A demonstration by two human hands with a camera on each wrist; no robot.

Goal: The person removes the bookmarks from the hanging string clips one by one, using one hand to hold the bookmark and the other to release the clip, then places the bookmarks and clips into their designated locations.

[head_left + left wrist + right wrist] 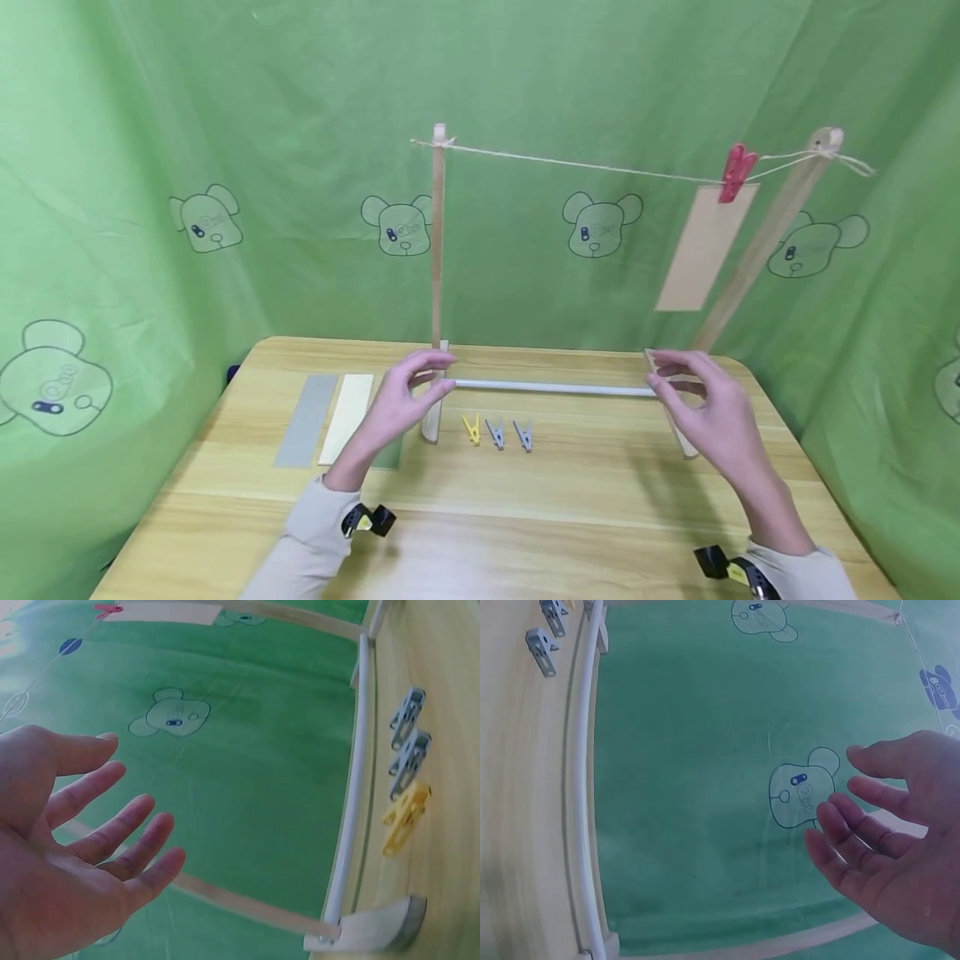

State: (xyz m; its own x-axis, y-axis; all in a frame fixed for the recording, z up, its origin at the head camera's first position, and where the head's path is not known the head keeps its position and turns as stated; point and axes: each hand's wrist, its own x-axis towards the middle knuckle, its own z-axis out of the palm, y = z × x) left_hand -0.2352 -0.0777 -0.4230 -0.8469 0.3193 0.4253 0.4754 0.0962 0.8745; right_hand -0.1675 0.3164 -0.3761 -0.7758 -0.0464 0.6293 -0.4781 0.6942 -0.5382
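Note:
My left hand (403,398) hovers by the left post of a wooden frame (437,250), its fingers loosely bent and holding nothing. By the right post, my right hand (708,408) is raised in a similar relaxed pose, also with nothing in it. In both wrist views the palms appear bare, apart from the white rod (555,387) that joins the frame's feet. A string (570,164) runs between the post tops. On it, near the right end, a red clothespin (737,173) clips a pale pink paper strip (707,248), which hangs down.
One yellow clothespin (472,430) and two grey-blue clothespins (496,434) lie on the wooden table (555,500) between the frame's feet. Left of them are a grey strip (307,421), a cream strip (347,417) and a green strip (388,454) partly behind my left arm. Green curtains surround the table.

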